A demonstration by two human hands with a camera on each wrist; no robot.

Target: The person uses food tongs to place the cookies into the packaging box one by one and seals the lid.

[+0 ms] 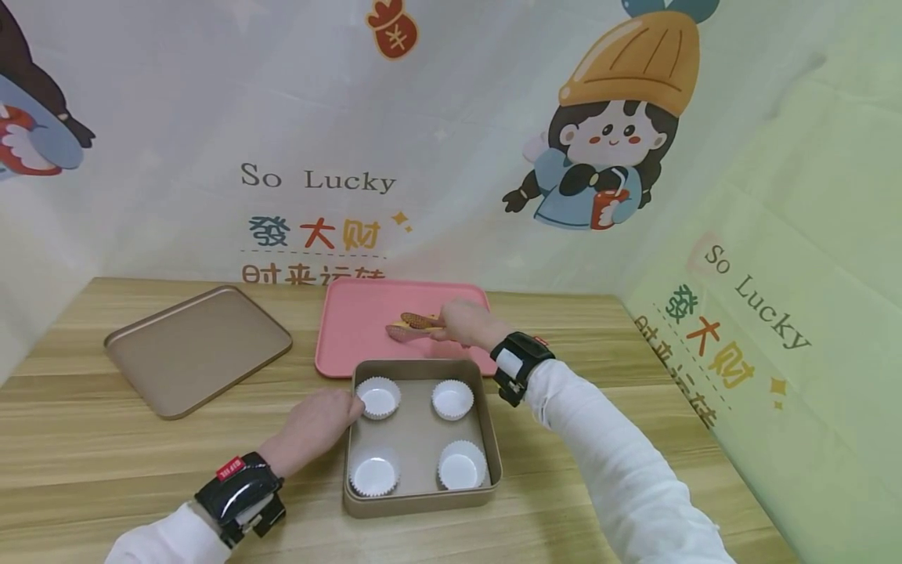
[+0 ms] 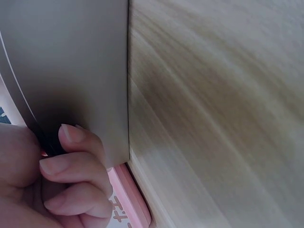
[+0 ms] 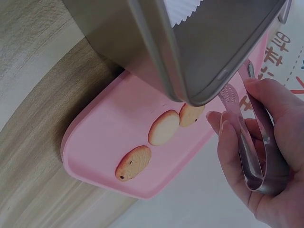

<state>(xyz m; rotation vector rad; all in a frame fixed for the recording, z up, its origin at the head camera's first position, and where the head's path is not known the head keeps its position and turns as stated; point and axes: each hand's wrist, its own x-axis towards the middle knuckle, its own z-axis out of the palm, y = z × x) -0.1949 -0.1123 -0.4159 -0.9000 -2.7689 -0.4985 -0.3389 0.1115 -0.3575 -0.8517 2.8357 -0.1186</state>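
Note:
My left hand (image 1: 313,423) grips the left rim of a square bronze baking tin (image 1: 419,439), thumb on the inner side and fingers curled against the outer wall. Inside the tin, several white paper baking cups (image 1: 452,400) stand near its corners. Beyond it lies a pink tray (image 1: 359,313) with oval cookies (image 3: 164,127) on it. My right hand (image 1: 468,323) holds metal tongs (image 3: 271,164) over that tray. Their perforated ends (image 1: 420,320) are spread apart around something yellowish, partly hidden; I cannot tell whether they touch it.
A flat bronze baking sheet (image 1: 200,345) lies at the left of the wooden table (image 1: 63,439). Behind the table hangs a printed cloth (image 1: 451,196), which also covers the right side. The tin's far wall stands close to the pink tray.

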